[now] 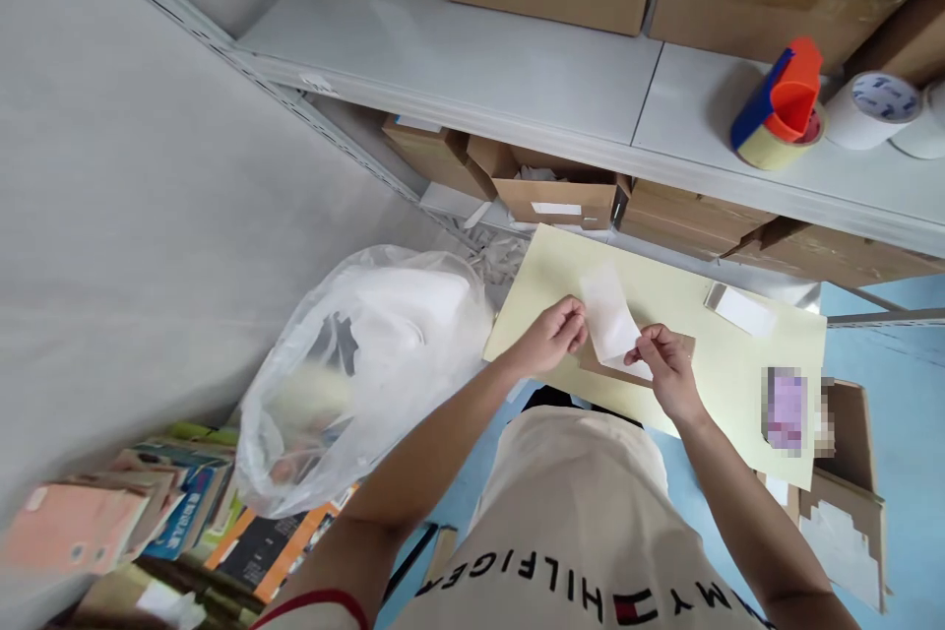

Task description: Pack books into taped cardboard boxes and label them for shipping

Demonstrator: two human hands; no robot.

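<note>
My left hand (552, 335) and my right hand (666, 364) both pinch a white slip of paper (609, 315), like a label or its backing, one at each lower side. Under the hands lies a small flat brown cardboard piece (599, 364) on a pale yellow table (664, 290). The fingers of both hands are closed on the slip's edges. A second white label on a brown backing (742, 309) lies on the table to the right.
A big clear plastic bag (354, 374) of white scraps stands left of the table. A grey shelf (472, 69) holds cardboard boxes, a red-blue tape dispenser (784, 108) and white tape rolls (878, 108). Open boxes (553, 189) sit below. Books (169, 522) are piled bottom left.
</note>
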